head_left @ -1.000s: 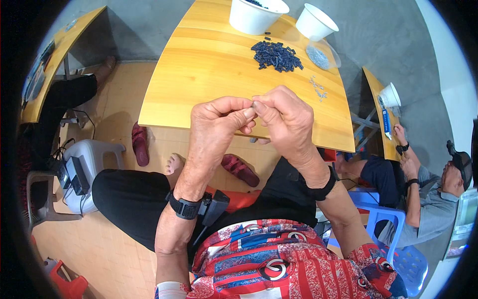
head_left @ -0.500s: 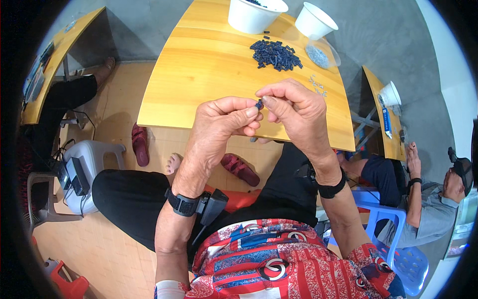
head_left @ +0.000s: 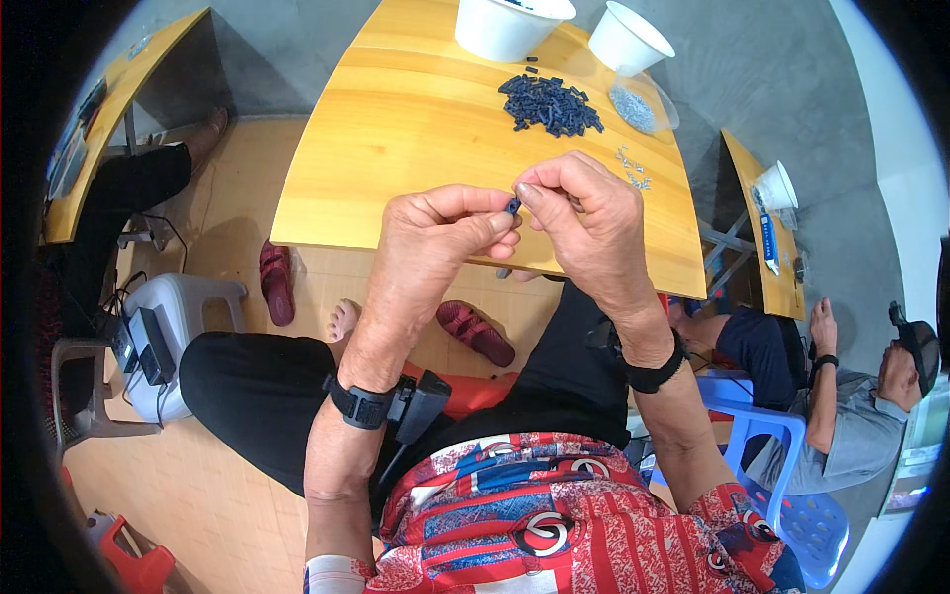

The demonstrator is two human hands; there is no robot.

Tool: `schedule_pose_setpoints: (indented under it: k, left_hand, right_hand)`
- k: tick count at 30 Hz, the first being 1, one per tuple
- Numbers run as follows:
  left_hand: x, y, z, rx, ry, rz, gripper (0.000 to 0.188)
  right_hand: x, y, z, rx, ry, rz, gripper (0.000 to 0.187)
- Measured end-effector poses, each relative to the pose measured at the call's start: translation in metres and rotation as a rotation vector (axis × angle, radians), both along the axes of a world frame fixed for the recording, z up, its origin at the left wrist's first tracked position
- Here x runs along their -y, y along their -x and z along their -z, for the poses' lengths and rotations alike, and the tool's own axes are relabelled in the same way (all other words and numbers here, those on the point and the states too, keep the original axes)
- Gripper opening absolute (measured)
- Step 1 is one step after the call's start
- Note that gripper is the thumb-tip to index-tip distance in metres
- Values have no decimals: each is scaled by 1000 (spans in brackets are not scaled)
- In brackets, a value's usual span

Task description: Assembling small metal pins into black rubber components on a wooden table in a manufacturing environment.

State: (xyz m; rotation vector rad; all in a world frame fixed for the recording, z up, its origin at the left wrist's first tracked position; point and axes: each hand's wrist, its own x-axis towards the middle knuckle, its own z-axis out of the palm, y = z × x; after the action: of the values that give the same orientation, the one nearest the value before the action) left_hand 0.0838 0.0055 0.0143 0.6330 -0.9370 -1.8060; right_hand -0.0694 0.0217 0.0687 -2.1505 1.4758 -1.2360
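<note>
Item: small dark blue part (head_left: 513, 206), pinched between the thumb and forefinger tips of the left hand (head_left: 440, 247), with the right hand (head_left: 584, 233) closed against it from the other side; both hands were raised over the near edge of the table (head_left: 416, 119). Change noted: a second before, the two hands were pressed tight together and the part was hidden between them; half a second on it showed as a dark speck at the fingertips; here the hands sat a little higher toward the table and the part stood clearer of the left fingers (head_left: 495, 220), its blue end exposed. Judged meaning: the fitting work on the part seemed well advanced, the piece being turned or seated rather than newly picked up. Right fingers (head_left: 539, 193) were drawn together, thumb to forefinger, touching the part's right side; whether a thin metal piece lay between them could not be told. Left fingers were together, clamped on the part. Beyond the hands, on the table: pile of like blue parts (head_left: 551, 102) toward its far edge, two white cups (head_left: 507, 25) behind that pile, scatter of small metal bits (head_left: 630, 166) toward its right edge
</note>
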Motion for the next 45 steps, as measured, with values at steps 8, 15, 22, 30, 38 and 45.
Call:
schedule_pose_setpoints:
  k: [8, 15, 22, 30, 38, 45]
  left_hand:
    - [-1, 5, 3, 49, 58, -74, 15]
    - [-1, 6, 2, 36, -25, -47, 14]
    - [0, 8, 5, 67, -58, -34, 14]
    - [3, 6, 9, 31, -87, 23, 13]
    - [5, 4, 13, 23, -119, 4, 11]
    - [3, 8, 12, 66, -40, 23, 12]
  right_hand:
    - [3, -1, 9, 11, 18, 27, 7]
    - [3, 3, 13, 9, -4, 38, 8]
    - [4, 4, 15, -20, -20, 42, 8]
    - [3, 4, 13, -9, -51, 16, 6]
    - [-7, 14, -3, -188, -76, -46, 23]
    - [-5, 20, -5, -582, 272, -178, 32]
